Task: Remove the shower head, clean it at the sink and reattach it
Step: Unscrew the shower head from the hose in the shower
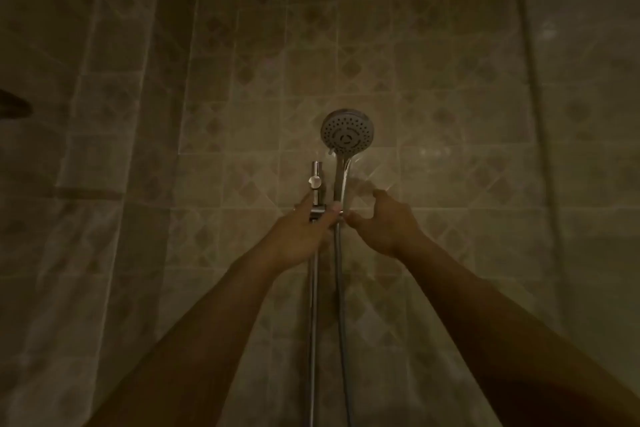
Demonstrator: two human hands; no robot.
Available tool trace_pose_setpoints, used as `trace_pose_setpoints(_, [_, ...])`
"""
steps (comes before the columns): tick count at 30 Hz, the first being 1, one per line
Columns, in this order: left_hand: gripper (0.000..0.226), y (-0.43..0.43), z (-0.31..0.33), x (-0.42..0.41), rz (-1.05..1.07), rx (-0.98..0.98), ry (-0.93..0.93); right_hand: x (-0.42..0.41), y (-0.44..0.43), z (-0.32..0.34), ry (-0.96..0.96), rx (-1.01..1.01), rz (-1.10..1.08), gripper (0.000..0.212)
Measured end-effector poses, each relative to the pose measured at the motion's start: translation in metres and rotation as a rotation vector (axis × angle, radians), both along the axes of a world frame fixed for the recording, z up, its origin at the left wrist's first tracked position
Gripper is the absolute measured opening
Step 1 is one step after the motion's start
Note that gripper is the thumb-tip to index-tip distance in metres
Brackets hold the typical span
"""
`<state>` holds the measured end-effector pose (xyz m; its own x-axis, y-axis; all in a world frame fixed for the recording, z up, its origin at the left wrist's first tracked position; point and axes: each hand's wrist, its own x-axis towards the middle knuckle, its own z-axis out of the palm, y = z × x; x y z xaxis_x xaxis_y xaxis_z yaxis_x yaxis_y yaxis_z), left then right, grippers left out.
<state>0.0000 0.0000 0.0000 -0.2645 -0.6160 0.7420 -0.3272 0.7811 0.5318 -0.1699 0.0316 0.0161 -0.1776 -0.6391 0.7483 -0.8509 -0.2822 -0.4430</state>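
Head view: the shower head (pixel 347 132) sits high on the tiled wall (pixel 450 80), face toward the camera. Its handle (pixel 341 180) drops straight down into the holder (pixel 318 209) on the rail (pixel 313 305). The long axis is upright, so the shower head lies directly above both grips and would come out upward, or up and forward. The hose (pixel 342 288) hangs from the handle's foot, just beside the rail.

The left grip (pixel 304 229) is closed round the holder, thumb across the front and reaching the handle's foot, fingers tucked behind the rail. The right grip (pixel 384 224) is half open. Its thumb tip is at the handle's foot on the right side, while its curved fingers stand clear of the handle and have hold of nothing that I can make out. Both are about equally near, but the right one has the freer path to the handle.

The shower head is round and grey, with rings of dark nozzle holes around a centre plate, and its handle is shiny (light is dim, so any scale or grime is not readable). By my reading, removal has not yet happened.
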Motion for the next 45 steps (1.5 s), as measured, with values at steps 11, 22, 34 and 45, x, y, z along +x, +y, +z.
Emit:
trace_pose_setpoints(11, [0.044, -0.104, 0.023, -0.066, -0.183, 0.114, 0.176, 0.011, -0.097, 0.024, 0.000, -0.181, -0.035, 0.029])
trace_pose_setpoints(22, [0.044, -0.131, 0.030, -0.080, -0.379, 0.131, 0.332, 0.019, -0.133, 0.025, -0.125, -0.383, -0.026, 0.017])
trace_pose_setpoints(34, [0.050, -0.087, 0.037, -0.115, -0.683, 0.163, 0.348, -0.025, -0.053, 0.039, -0.153, -0.361, -0.130, 0.021])
trace_pose_setpoints(45, [0.033, -0.067, -0.138, -0.141, -0.931, 0.361, 0.175, -0.049, 0.010, -0.102, -0.390, -0.181, -0.217, 0.029])
